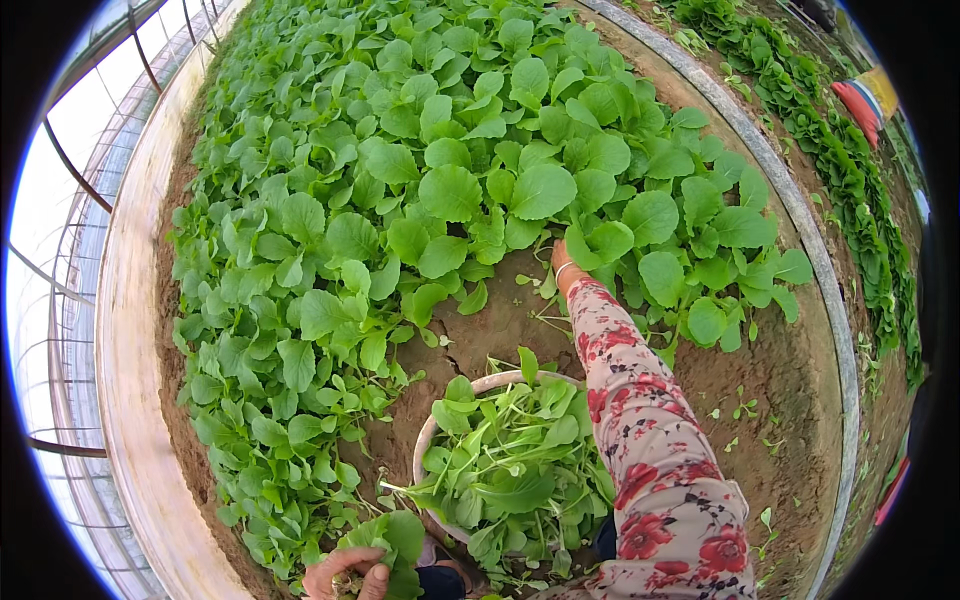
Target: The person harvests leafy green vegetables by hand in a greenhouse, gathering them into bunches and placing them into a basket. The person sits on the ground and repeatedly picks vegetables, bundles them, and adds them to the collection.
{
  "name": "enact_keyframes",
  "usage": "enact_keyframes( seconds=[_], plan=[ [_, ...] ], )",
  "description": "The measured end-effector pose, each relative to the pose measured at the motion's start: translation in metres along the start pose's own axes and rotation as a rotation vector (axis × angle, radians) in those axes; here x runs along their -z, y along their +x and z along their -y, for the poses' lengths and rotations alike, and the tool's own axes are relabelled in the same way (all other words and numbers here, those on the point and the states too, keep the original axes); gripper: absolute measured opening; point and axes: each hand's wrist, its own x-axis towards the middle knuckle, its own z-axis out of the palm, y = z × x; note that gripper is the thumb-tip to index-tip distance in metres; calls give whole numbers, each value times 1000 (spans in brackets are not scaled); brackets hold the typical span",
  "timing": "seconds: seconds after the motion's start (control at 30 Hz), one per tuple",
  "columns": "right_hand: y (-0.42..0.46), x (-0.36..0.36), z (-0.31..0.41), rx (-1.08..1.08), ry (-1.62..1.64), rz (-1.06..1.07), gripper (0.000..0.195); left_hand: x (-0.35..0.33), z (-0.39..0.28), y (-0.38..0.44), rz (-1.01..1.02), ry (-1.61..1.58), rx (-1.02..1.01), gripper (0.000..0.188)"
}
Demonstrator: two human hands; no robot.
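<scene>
A dense bed of leafy green seedlings (450, 193) spreads in front of me. My right hand (564, 264) reaches in low among the stems at the near edge of the bed, partly under leaves; its fingers are hidden, so its grip cannot be made out. My left hand (345, 574), at the bottom of the view, is closed around a small bunch of leafy greens (397, 544) with the root end towards the palm. Between my arms stands a round tub (422, 450) heaped with picked greens (517, 457), beside my right sleeve.
Bare soil with scattered small leaves (739, 382) lies right of my arm. A grey curved pipe or hose (836, 322) borders the bed there, with darker green plants (855, 195) beyond. A pale wall edge (127, 300) and greenhouse frame (71, 169) stand left.
</scene>
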Motion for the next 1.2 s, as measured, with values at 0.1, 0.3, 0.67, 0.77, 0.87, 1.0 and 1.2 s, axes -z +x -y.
enact_keyframes(
  seconds=[0.1,0.3,0.67,0.77,0.87,1.0,1.2],
  plan=[
    [-2,-34,3,1,43,-9,34,0,0,3,58,-7,6,14],
    [-45,31,-9,9,135,116,31,-4,-8,-5,20,11,-50,13],
    [-82,-4,-105,-186,278,261,34,-6,-9,6,36,22,-44,12],
    [-84,-10,-101,-251,337,213,29,-6,-12,5,31,28,-58,12],
    [-88,-18,-97,-312,451,188,28,-4,-14,3,34,22,-72,12],
    [-95,-29,-70,-350,426,133,30,-1,-27,-1,55,25,-81,13],
    [-121,17,-76,-134,446,198,35,4,-18,-26,49,-49,-106,15]
  ],
)
